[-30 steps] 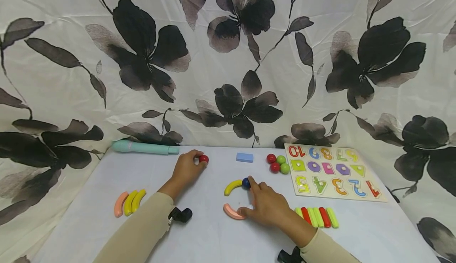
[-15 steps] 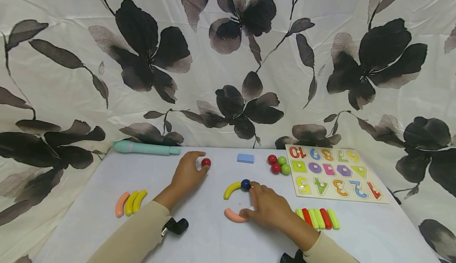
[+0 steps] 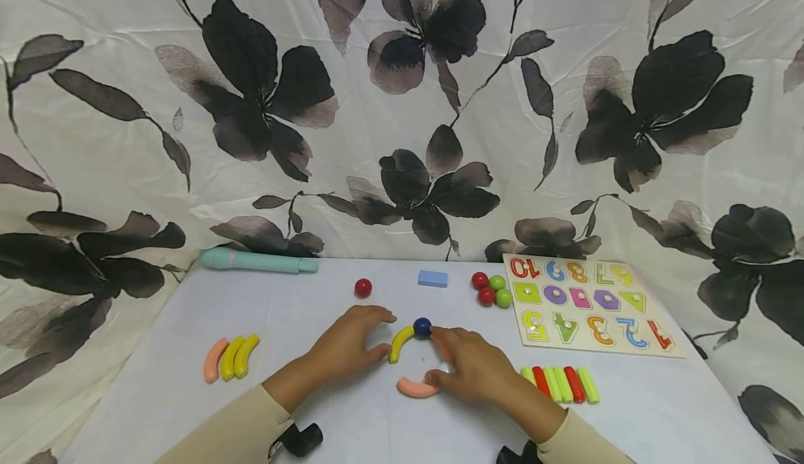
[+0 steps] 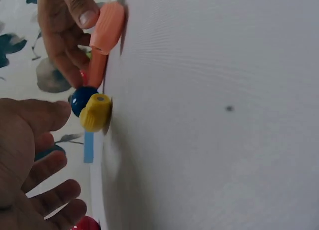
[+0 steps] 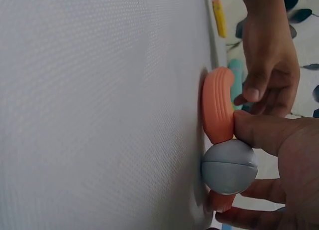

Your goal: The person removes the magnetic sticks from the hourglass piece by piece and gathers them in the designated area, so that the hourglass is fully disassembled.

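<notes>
A curved chain lies on the white table (image 3: 377, 429). It runs from a yellow curved stick (image 3: 400, 344) through a blue ball (image 3: 422, 328), a far orange curved stick (image 5: 221, 201) and a silver ball (image 5: 229, 167) to a near orange curved stick (image 3: 416, 388). My right hand (image 3: 477, 366) grips the chain's right side, thumb against the near orange stick and fingers at the far one. Beside the yellow stick, my left hand (image 3: 348, 342) holds nothing, its fingers spread. Whether its thumb touches that stick I cannot tell.
Behind my left hand sits a red ball (image 3: 363, 288). A blue block (image 3: 433, 279), red and green balls (image 3: 486, 296) and a number puzzle board (image 3: 559, 310) stand farther back. Short sticks (image 3: 559, 384) lie right, yellow curved sticks (image 3: 231, 358) left, and a teal tube (image 3: 257, 261) back left.
My left hand has let go of the red ball and come toward me and right, to the yellow stick. The chain has shifted slightly left and nearer, with my right hand still on it.
</notes>
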A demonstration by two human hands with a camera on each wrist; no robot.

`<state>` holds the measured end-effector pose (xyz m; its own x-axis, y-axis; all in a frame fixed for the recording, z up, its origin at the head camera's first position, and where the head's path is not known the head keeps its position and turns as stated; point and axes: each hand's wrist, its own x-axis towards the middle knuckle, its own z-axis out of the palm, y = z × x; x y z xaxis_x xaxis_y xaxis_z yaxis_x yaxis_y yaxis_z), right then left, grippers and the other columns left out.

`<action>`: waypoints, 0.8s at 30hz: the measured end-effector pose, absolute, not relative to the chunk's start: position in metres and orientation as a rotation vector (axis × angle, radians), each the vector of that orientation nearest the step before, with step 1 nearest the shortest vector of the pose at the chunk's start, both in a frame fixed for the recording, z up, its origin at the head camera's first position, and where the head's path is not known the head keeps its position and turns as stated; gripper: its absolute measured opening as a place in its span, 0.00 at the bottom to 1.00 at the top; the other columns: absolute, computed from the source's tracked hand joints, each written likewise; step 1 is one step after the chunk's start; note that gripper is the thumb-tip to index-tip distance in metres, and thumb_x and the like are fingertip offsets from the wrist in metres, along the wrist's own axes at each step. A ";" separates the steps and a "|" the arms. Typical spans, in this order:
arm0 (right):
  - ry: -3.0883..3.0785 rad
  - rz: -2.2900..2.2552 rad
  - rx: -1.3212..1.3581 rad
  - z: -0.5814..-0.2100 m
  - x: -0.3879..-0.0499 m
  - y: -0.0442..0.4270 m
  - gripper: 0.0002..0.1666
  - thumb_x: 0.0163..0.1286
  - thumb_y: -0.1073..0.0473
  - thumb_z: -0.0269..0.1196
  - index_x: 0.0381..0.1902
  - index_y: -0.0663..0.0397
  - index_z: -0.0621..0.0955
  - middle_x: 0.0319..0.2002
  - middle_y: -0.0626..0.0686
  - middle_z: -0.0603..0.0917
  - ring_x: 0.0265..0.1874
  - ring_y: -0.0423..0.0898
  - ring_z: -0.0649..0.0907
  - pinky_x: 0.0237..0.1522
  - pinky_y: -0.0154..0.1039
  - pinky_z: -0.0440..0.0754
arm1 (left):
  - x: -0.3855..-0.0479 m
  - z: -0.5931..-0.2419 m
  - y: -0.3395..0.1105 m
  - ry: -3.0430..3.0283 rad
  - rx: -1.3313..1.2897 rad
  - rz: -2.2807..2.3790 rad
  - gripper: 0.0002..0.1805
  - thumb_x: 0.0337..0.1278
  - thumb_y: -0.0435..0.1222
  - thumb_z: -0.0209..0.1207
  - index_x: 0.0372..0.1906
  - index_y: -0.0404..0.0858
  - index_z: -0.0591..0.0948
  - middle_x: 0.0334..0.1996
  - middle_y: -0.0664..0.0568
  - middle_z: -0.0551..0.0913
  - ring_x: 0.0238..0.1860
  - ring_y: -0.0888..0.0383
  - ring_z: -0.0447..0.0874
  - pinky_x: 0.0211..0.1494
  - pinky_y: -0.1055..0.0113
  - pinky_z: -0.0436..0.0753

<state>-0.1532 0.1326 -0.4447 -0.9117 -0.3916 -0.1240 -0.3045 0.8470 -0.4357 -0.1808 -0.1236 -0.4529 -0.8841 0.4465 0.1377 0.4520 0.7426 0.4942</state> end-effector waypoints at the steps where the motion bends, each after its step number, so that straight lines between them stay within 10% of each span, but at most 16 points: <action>1: 2.811 -0.616 -0.546 -0.445 -0.154 0.133 0.45 0.61 0.38 0.73 0.72 0.47 0.74 0.65 0.54 0.79 0.64 0.57 0.76 0.59 0.62 0.77 | -0.180 -0.455 -0.125 -2.927 -0.803 -0.822 0.28 0.56 0.40 0.74 0.62 0.44 0.82 0.62 0.52 0.81 0.67 0.50 0.74 0.69 0.51 0.72; 24: 2.712 -0.610 -0.527 -0.434 -0.154 0.141 0.44 0.57 0.36 0.75 0.67 0.47 0.79 0.49 0.49 0.84 0.47 0.48 0.80 0.46 0.55 0.82 | -0.175 -0.462 -0.123 -3.018 -1.036 -0.742 0.34 0.53 0.46 0.76 0.65 0.44 0.80 0.61 0.57 0.81 0.65 0.54 0.74 0.69 0.53 0.72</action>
